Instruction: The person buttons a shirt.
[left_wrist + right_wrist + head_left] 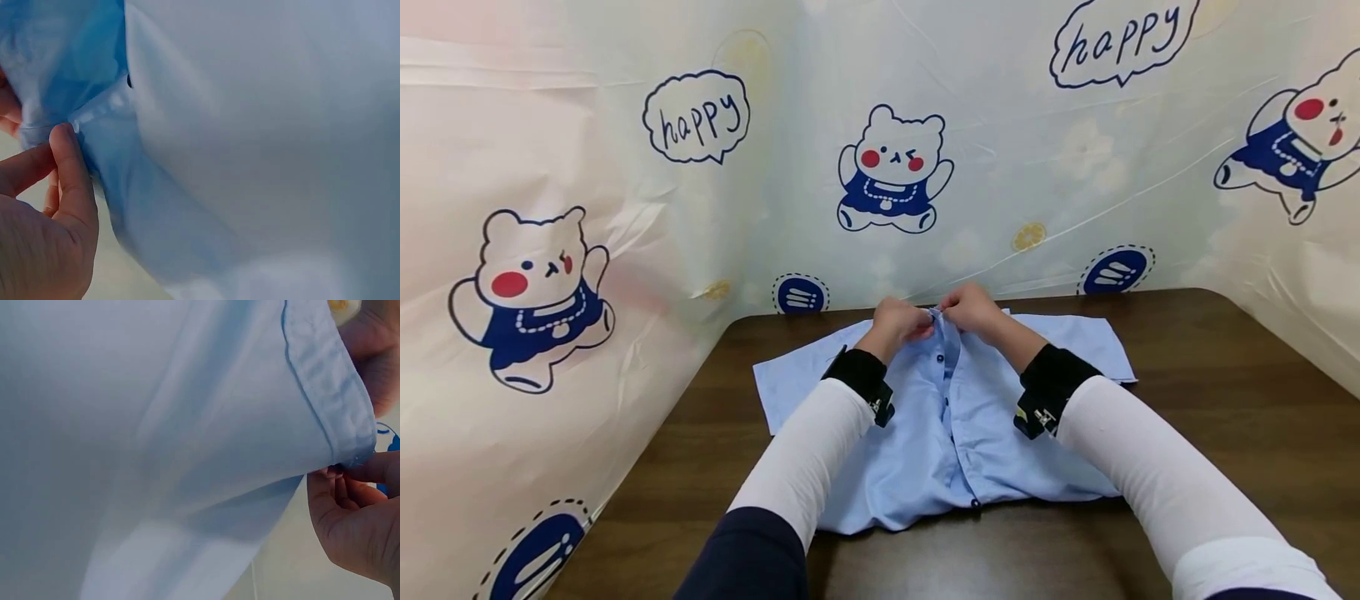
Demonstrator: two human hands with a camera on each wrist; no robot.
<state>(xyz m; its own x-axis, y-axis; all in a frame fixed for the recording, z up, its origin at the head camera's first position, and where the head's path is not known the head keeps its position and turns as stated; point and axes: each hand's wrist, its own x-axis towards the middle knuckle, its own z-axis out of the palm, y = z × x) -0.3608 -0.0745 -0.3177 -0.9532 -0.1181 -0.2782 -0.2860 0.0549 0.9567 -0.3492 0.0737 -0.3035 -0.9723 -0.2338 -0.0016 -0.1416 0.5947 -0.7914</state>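
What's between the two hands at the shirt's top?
In the head view, only the light blue shirt's button placket; left hand and right hand both pinch it.

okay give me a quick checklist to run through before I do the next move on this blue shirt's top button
1. Shirt lies flat, front up, on the table: ok.
2. Left hand pinches the placket edge at the collar: ok.
3. Right hand pinches the opposite edge: ok.
4. Lower buttons fastened: cannot tell.
5. Top button through its hole: cannot tell, fingers cover it.
6. Both short sleeves spread out to the sides: ok.
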